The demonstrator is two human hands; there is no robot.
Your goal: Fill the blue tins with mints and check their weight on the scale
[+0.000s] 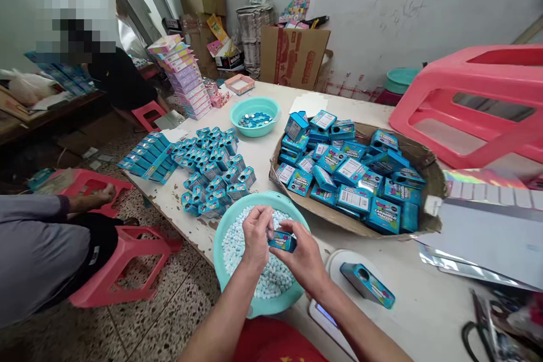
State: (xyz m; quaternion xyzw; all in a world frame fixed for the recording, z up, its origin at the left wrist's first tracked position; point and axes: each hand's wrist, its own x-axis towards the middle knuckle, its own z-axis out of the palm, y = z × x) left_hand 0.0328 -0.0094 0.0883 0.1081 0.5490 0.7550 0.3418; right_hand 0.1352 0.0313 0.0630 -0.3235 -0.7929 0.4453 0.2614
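Observation:
Over a turquoise basin full of small pale candies, my right hand grips a small blue candy box between thumb and fingers. The box lies tilted, its printed side toward me. My left hand is at the box's left end, fingertips pinched together; what they hold, if anything, is hidden. Right of the basin, another blue box with a round hole rests on a white scale, partly behind my right forearm.
A cardboard tray heaped with blue boxes stands behind. Several holed boxes stand at left, near a bowl of blue discs. Scissors lie at right, below a pink stool. A seated person's arm shows left.

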